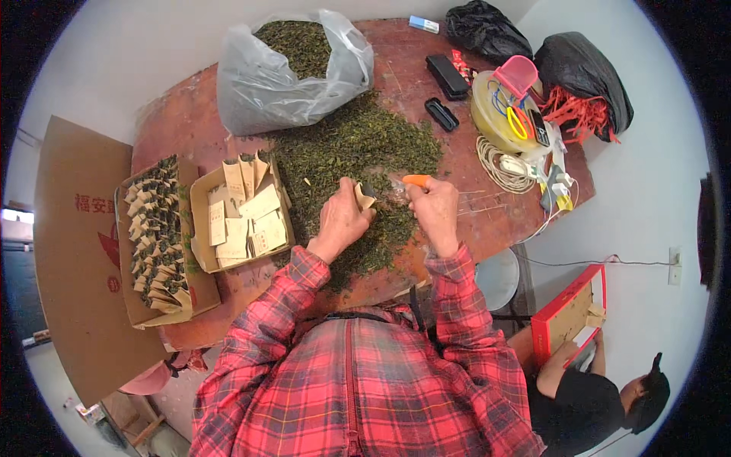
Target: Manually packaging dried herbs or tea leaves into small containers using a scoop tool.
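Observation:
My left hand grips a small brown paper packet, its dark mouth spread at the top. To its right, my right hand is closed around an orange handle; a clear part, hard to make out, seems to reach from it towards the packet. Both hands are over a spread heap of loose dried tea leaves. Left of the heap, a shallow cardboard box contains flat paper packets and several upright ones. Beyond it, a longer carton is packed with rows of leaf-filled packets.
A plastic bag of leaves stands at the back. Rightward are a black case, a round tub bearing scissors, a coiled cord and black bags. A person handles paper at a red box.

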The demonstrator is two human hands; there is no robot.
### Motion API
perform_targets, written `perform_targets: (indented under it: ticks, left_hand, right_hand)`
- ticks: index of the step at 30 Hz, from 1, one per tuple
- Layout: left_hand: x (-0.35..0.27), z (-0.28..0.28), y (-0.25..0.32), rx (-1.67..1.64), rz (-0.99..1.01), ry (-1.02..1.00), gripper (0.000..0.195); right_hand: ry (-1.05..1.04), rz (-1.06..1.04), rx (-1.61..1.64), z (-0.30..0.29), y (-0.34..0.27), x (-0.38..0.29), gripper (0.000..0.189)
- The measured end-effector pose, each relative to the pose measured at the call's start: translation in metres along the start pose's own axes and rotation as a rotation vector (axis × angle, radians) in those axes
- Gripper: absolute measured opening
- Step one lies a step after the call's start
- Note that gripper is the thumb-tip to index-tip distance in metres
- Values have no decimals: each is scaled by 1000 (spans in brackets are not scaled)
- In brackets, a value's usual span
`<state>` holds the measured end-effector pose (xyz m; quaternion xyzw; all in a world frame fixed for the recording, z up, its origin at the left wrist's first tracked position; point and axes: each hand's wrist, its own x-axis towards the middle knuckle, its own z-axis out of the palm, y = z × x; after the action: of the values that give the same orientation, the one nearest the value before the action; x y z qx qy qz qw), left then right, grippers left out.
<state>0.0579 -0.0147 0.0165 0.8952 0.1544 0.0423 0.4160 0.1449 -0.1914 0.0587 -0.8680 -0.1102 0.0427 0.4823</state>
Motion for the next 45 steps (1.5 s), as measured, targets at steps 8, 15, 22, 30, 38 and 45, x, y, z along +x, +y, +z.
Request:
perform_targets:
  ticks: [8,15,22,30,38,45]
  left_hand:
    - [2,7,0,-15,21,-30,62]
    - [1,11,-2,-5,42,-28,62]
    - [1,12,0,-15,45,-17,58]
    - [3,10,3,-50,-9,-48,57]
    - [1,14,-1,-56,5,-26,56]
    - [-2,10,4,-54,-24,-60,56]
  right_hand:
    - [137,-336,-236,5,-17,-17,21]
    - [128,-473,-422,9,-23,-24,6]
    - [172,-609,-461,11,-30,-32,12]
    - [197,-653,-470,11,-34,-33,16]
    - [189,-675,-498,13,-29,-38,11]
    - [174,-708,-508,16,-23,-41,8]
